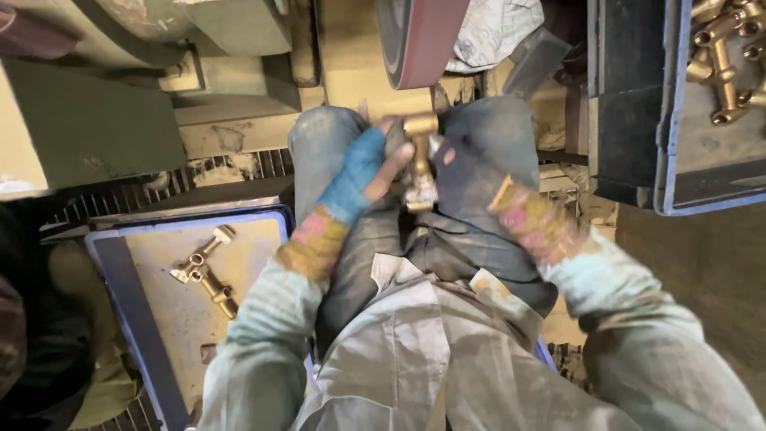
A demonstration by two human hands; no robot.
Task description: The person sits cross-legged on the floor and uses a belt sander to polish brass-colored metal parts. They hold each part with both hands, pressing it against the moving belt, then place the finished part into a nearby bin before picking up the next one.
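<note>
Brass fitting [420,164] gripped by gloved left hand [369,166] and right hand [467,164], sanding belt [421,40] just beyond, tray [120,271] with two fittings [205,270] at left.

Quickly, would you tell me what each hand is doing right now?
Left hand: closed on the brass fitting.
Right hand: on the same fitting; grip cannot be told.

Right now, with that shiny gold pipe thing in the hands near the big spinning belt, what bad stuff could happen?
1. The left hand and right hand hold the brass fitting just below the sanding belt; the wrapped fingers could perhaps touch it.
2. The fitting sits over the knees, so a slip might drop it onto the floor grating.
3. Loose cuffs could possibly snag.
</note>
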